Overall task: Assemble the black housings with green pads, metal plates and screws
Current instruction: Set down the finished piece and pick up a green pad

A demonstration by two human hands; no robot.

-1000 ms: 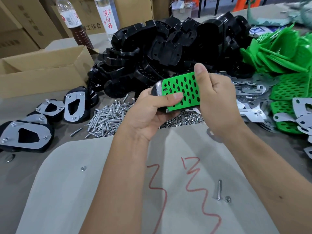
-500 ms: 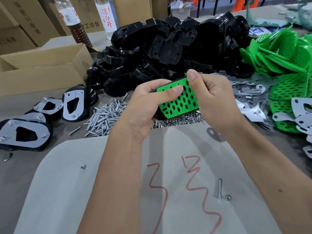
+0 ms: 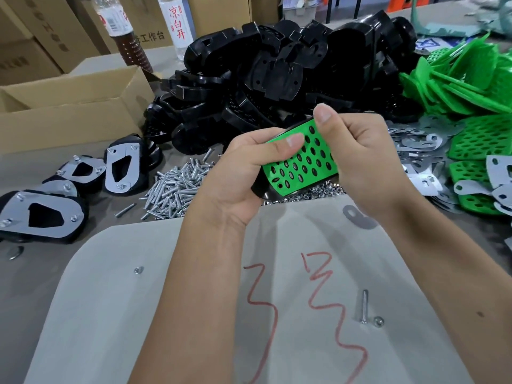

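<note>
Both hands hold one black housing [image 3: 259, 189] with a perforated green pad [image 3: 300, 164] set in its face, raised above the table. My left hand [image 3: 246, 167] grips its left end, thumb lying across the pad. My right hand [image 3: 357, 159] grips the right end, thumb pressing the pad's upper edge. Behind lie a heap of black housings [image 3: 277, 79], green pads [image 3: 476, 87] at the right, metal plates [image 3: 415, 145] and a pile of screws [image 3: 177, 187]. Three assembled housings with plates [image 3: 41, 212] lie at the left.
A grey board [image 3: 110, 314] with red marks lies in front, carrying a loose screw [image 3: 364, 306] and nuts [image 3: 378, 321]. An open cardboard box [image 3: 69, 106] stands at the back left, with two bottles [image 3: 177, 20] behind it. Small nuts [image 3: 313, 194] lie under the hands.
The housing with the pad has tilted and dropped a little toward me. My right thumb has slid along the pad's upper edge and my left thumb now lies higher on it.
</note>
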